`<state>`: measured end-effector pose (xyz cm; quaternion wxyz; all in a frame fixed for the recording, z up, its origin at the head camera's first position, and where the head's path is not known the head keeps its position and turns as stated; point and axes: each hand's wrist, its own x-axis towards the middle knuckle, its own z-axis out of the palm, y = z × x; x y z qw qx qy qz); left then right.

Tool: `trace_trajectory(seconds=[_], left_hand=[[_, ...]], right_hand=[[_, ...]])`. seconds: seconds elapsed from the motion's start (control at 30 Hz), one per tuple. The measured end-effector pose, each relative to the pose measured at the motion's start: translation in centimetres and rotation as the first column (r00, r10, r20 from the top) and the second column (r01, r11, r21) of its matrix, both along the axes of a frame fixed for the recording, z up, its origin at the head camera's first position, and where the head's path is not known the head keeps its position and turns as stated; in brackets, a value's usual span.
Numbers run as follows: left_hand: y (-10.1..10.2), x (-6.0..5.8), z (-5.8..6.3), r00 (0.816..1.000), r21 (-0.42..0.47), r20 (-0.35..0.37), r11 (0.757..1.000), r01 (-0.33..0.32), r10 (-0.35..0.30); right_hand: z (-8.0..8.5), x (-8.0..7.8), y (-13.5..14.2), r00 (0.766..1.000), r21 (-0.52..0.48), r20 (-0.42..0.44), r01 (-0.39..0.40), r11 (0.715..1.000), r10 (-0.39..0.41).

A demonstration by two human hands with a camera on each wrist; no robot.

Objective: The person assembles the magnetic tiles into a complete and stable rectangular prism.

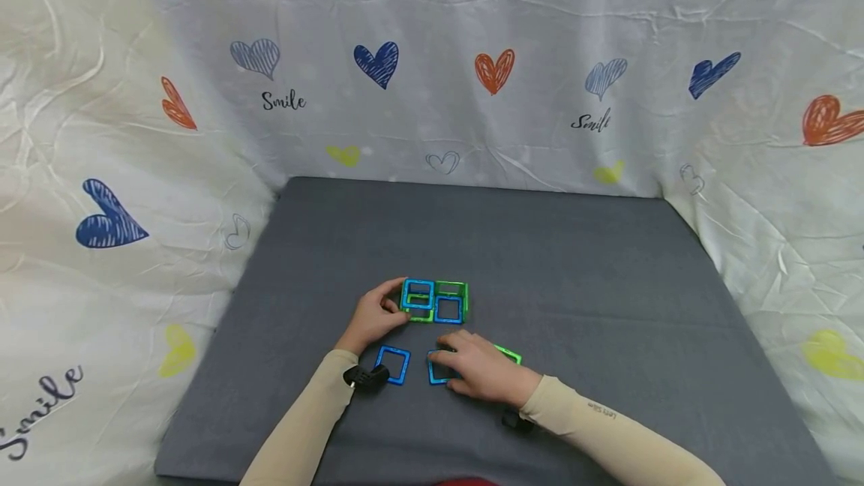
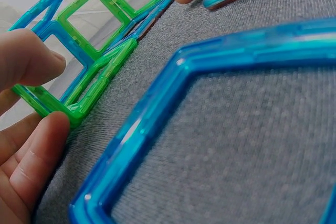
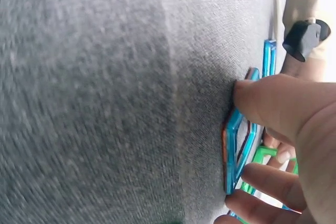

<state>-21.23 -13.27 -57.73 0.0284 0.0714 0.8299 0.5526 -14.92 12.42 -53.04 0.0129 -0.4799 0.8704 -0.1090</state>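
Note:
Several blue and green square magnetic tiles, open frames, are joined into a magnetic-tile structure [image 1: 466,303] in the middle of the table. My left hand [image 1: 371,317] grips its left end; in the left wrist view the thumb [image 2: 37,59] is by a blue tile and a fingertip meets the green lower corner. My right hand [image 1: 489,370] holds a blue magnetic tile [image 3: 230,156] low over the cloth, thumb at one edge and fingers at the opposite one. Part of that tile is hidden under the hand. A green tile [image 1: 508,354] shows partly behind the right hand.
A loose blue tile [image 1: 407,367] lies beside the left wrist's black camera band [image 1: 367,377]. Dark grey cloth covers the table [image 1: 580,268]. A white curtain [image 1: 432,111] printed with hearts hangs behind it and at both sides.

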Motion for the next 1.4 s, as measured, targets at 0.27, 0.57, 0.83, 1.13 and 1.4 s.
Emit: trace_trajectory(seconds=[0.27,0.57,0.83,1.13,1.4], left_hand=[[0.0,-0.1,-0.1,1.0,0.0,-0.011,1.0,-0.002,0.002],[0.0,-0.1,-0.2,1.0,-0.013,-0.009,1.0,-0.003,0.003],[0.0,-0.2,-0.3,1.0,-0.004,-0.024,1.0,0.003,-0.003],[-0.1,-0.3,-0.4,0.999,-0.002,-0.037,1.0,0.004,-0.004],[-0.1,-0.3,-0.4,0.999,0.002,-0.037,1.0,0.013,-0.012]], right_hand=[[-0.1,-0.1,-0.2,1.0,0.026,0.008,-0.012,1.0,0.012],[0.0,-0.1,-0.2,1.0,0.023,0.008,-0.024,0.999,0.024],[1.5,-0.7,-0.5,0.997,-0.014,-0.067,-0.039,0.999,0.038],[4.7,-2.3,-0.6,0.989,-0.05,-0.139,-0.059,0.997,0.052],[6.1,-4.8,0.0,0.992,-0.082,-0.128,0.007,0.997,-0.017]])
